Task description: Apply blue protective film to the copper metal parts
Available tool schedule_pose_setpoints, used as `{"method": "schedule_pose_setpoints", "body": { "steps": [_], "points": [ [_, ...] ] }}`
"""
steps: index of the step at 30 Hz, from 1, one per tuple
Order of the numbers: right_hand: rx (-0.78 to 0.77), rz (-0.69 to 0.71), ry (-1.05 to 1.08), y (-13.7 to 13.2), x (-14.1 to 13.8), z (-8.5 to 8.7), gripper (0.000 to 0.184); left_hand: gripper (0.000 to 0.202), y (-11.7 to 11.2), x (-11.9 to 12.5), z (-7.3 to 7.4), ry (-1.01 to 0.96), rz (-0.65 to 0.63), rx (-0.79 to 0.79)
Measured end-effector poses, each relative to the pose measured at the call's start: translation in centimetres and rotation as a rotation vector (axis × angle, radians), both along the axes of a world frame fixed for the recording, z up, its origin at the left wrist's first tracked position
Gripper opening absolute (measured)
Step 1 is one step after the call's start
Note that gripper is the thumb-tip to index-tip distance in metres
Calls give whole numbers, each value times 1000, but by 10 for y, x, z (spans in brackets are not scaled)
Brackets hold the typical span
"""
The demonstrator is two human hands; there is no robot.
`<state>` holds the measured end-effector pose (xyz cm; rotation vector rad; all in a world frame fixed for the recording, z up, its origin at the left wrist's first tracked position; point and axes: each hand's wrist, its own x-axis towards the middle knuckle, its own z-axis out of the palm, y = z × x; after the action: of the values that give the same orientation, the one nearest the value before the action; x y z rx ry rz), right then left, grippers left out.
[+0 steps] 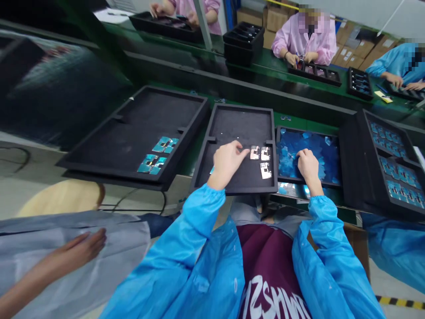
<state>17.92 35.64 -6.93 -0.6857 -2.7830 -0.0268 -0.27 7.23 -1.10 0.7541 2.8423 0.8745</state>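
Observation:
My left hand (227,160) rests in the middle black tray (239,126), fingers curled, its fingertip touching a small silver metal part (254,153). Two more silver parts (265,169) lie beside it on the tray's right side. My right hand (308,165) is down in the tray of blue film scraps (292,148), fingers bent into the pile; what they hold, if anything, is hidden. Both sleeves are bright blue.
A large black tray (133,133) on the left holds two blue-filmed parts (156,155). A stack of trays (388,164) with blue parts stands right. A neighbour's hand (83,248) lies lower left. Other workers sit across the green conveyor (265,66).

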Motion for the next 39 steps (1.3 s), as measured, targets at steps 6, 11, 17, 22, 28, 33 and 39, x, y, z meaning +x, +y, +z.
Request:
{"method": "schedule_pose_setpoints", "body": {
  "steps": [6, 11, 17, 22, 28, 33, 39],
  "points": [
    [-14, 100, 73, -11, 7, -1, 37, 39, -78, 30, -6, 159, 166, -288],
    [-29, 97, 144, -20, 7, 2, 47, 31, -80, 33, -19, 111, 135, -273],
    [-83, 131, 150, -17, 4, -3, 47, 19, -72, 19, -15, -33, 144, 21],
    [-154, 160, 203, -16, -5, -10, 45, 24, -43, 22, -14, -466, 26, 631],
    [-325, 64, 331, -26, -13, 0, 52, 42, 15, 48, -8, -788, -136, 893],
    [-410, 86, 461, -43, -11, 30, 38, 41, 60, 53, -8, -771, -213, 876],
    [-911, 153, 562, -52, -10, 49, 37, 34, 83, 56, -8, -702, -313, 774]
  ]
}}
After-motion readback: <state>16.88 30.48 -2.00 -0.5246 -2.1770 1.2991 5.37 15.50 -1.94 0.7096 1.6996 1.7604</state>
